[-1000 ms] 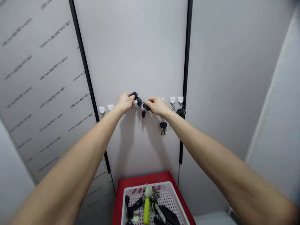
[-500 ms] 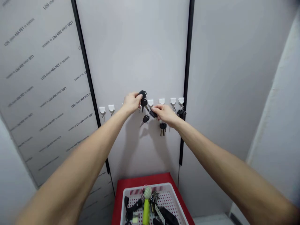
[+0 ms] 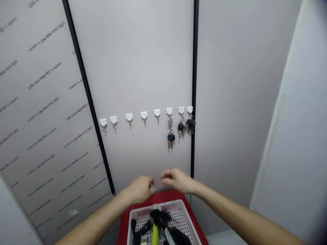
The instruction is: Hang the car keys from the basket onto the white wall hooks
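Note:
My left hand (image 3: pixel 142 189) hovers just above the back edge of a white plastic basket (image 3: pixel 188 217), fingers loosely bent with a gap and nothing in them. To its right, my right hand (image 3: pixel 178 180) is held over the red surface, thumb and fingers apart, also holding nothing. Below them a blurred dark bunch of keys (image 3: pixel 158 217) is at the top of the basket's contents. A bright yellow-green strap (image 3: pixel 155 234) and black straps (image 3: pixel 141 231) lie in the basket.
White adhesive hooks (image 3: pixel 144 115) run in a row across the pale panel. The three on the right carry keys (image 3: pixel 171 137). Black vertical strips (image 3: pixel 195 85) edge the panel. Under the basket is a red stand (image 3: pixel 166 195).
Both hands have come down from the hooks to above the basket and let go of the black-headed keys. A dark blurred bunch now shows in the basket. The view has shifted slightly.

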`<control>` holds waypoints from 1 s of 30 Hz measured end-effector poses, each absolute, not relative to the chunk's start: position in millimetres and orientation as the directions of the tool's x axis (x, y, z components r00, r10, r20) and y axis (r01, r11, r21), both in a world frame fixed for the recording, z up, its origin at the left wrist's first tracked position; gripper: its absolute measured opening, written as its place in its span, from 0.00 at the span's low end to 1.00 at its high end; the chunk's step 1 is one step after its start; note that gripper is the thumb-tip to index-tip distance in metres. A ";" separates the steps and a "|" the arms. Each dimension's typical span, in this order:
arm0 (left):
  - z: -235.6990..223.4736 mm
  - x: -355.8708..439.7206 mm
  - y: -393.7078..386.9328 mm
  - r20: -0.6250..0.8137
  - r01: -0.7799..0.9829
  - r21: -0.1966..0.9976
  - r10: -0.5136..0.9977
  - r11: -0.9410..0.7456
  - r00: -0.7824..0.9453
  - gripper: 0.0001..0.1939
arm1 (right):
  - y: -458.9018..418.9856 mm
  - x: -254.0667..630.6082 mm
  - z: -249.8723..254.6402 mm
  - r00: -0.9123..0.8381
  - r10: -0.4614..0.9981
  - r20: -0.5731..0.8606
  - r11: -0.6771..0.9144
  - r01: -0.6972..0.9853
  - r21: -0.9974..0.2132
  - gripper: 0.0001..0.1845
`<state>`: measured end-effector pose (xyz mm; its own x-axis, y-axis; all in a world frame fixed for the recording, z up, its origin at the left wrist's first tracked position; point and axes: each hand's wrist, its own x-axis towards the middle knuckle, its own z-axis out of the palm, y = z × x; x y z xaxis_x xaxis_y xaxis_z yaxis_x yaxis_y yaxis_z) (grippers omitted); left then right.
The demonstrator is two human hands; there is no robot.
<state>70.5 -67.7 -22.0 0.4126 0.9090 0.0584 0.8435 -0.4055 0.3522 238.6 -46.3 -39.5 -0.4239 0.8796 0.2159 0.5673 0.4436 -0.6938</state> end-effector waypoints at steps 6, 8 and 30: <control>24.6 120.7 -24.5 0.362 0.679 0.605 0.903 -0.417 0.232 0.24 | -9.8 282.3 38.1 0.311 0.662 0.681 0.360 0.666 -0.654 0.21; 33.7 147.7 -6.7 0.404 0.613 0.691 0.908 -0.383 0.113 0.26 | 1.7 286.9 49.6 0.325 0.653 0.684 0.287 0.730 -0.621 0.21; 142.2 149.6 14.0 0.471 0.191 0.872 0.879 -0.451 -0.077 0.06 | -3.9 317.1 129.9 0.056 0.902 0.429 -0.040 0.998 -0.047 0.09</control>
<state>149.6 14.0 142.2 -0.0769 0.8788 0.4709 0.1907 -0.4506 0.8721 317.1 -3.9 129.9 0.0565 0.9016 0.4289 0.9981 -0.0402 -0.0469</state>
